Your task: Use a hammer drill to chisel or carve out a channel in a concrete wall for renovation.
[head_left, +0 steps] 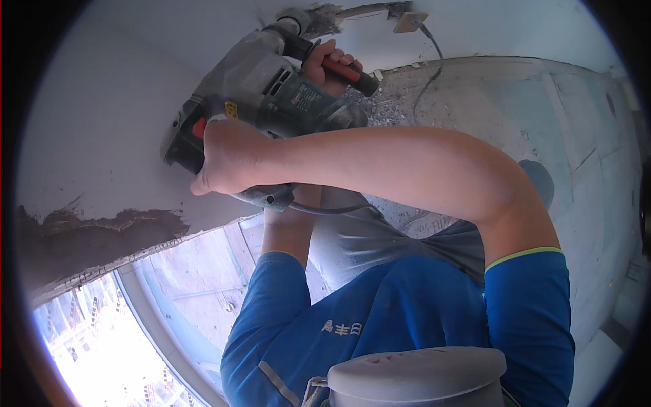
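A large dark green and grey rotary hammer, coated in dust, is held across the upper left of the view. My right hand is closed around its rear handle, by the red switch, with my forearm crossing from the right. Below that arm my left forearm passes up behind the tool. My left hand wraps the red and black side handle. The tool's front end points at a chipped groove in the white wall; the bit's tip cannot be made out.
A small tan plate with a grey cable hangs by the groove. Rubble lies along the wall's foot on dusty floor sheeting. Broken plaster edges the left wall, near a bright window. The tool's cord loops below my arm.
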`<state>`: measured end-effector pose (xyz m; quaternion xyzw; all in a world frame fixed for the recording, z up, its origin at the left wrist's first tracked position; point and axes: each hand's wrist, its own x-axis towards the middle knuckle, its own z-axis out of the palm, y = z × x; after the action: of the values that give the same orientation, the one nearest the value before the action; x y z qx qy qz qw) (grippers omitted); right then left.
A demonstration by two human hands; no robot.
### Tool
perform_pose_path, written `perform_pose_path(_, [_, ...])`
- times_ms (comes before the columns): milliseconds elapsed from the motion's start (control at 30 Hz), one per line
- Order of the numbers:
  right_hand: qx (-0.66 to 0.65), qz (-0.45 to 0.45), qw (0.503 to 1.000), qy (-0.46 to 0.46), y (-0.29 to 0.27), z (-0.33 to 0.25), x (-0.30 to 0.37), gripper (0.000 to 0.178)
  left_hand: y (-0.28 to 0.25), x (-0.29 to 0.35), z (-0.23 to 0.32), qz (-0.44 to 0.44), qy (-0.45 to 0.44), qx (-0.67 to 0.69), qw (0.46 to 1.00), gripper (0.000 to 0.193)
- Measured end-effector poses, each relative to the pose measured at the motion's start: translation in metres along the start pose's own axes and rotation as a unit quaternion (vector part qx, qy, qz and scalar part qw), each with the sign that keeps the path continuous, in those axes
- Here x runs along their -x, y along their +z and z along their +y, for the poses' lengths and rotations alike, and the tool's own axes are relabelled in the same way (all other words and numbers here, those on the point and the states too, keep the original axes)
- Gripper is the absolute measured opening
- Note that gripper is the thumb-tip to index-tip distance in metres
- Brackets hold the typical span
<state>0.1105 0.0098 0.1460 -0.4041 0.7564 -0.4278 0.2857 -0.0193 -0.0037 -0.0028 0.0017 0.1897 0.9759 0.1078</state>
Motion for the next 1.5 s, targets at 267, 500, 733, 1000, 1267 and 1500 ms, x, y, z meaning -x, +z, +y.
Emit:
perform_pose_path(267, [0.048,-0.011,0.998,0.032,0.005,0.015,-0.03,0.045,-0.005,-0.011,-0.001,-0.051,0.031,0.045,0.997,0.018])
perform_pose_path(500, [0.043,-0.025,0.998,0.038,0.006,0.02,-0.039,0.043,-0.008,-0.013,-0.001,-0.049,0.016,0.057,0.997,0.018])
perform_pose_path(733, [0.023,-0.019,0.999,0.011,0.001,0.011,-0.036,0.044,-0.002,-0.011,0.005,-0.023,0.005,0.061,0.998,0.017])
perform_pose_path(1000, [-0.058,-0.002,0.998,0.029,-0.022,0.001,-0.04,0.045,0.006,-0.013,0.012,0.064,-0.035,0.02,0.997,0.017])
perform_pose_path(1267, [-0.051,0.026,0.998,0.014,-0.017,-0.009,-0.05,0.047,0.011,-0.014,0.02,0.035,-0.04,0.018,0.998,0.016])
perform_pose_path(1500, [-0.049,0.036,0.998,0.001,-0.016,-0.001,-0.049,0.045,0.002,-0.013,0.016,0.056,-0.037,0.025,0.997,0.013])
